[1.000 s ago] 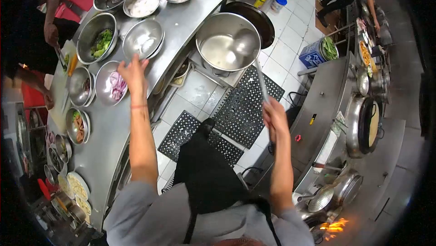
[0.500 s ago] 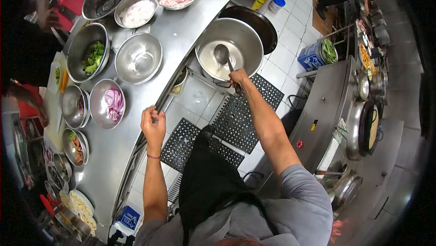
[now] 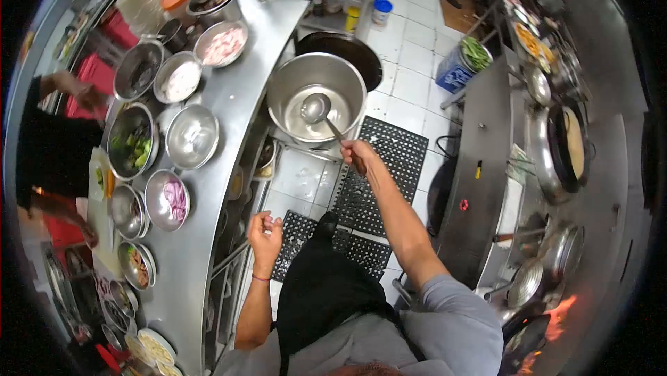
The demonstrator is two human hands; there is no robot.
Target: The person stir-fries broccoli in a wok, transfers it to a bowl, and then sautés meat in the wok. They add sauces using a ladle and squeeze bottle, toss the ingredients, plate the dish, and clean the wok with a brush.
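In my right hand [image 3: 357, 155] is the handle of a metal ladle [image 3: 316, 107], fingers wrapped round it. Its round bowl hangs over the inside of a large steel stockpot [image 3: 351, 95], whose bottom looks shiny and wet. My left hand [image 3: 265, 238] hovers beside the counter's edge, holding nothing, its fingers loosely bent and the thumb apart. Behind the stockpot sits a wide dark pan [image 3: 372, 63], partly hidden by it.
On the steel counter [image 3: 184, 258] at left stand bowls of sliced red onion [image 3: 176, 199], broccoli [image 3: 133, 148] and pale raw meat [image 3: 226, 46]. Across it, a co-worker's hand [image 3: 87, 234] rests near a cutting board. Flames [image 3: 559, 317] rise at the stove, lower right. Perforated black mats [image 3: 389, 161] cover some floor tiles.
The whole view has shifted, bringing more of the stove and its flames in. My left hand has dropped away from the counter. The ladle remains in my right hand over the stockpot.
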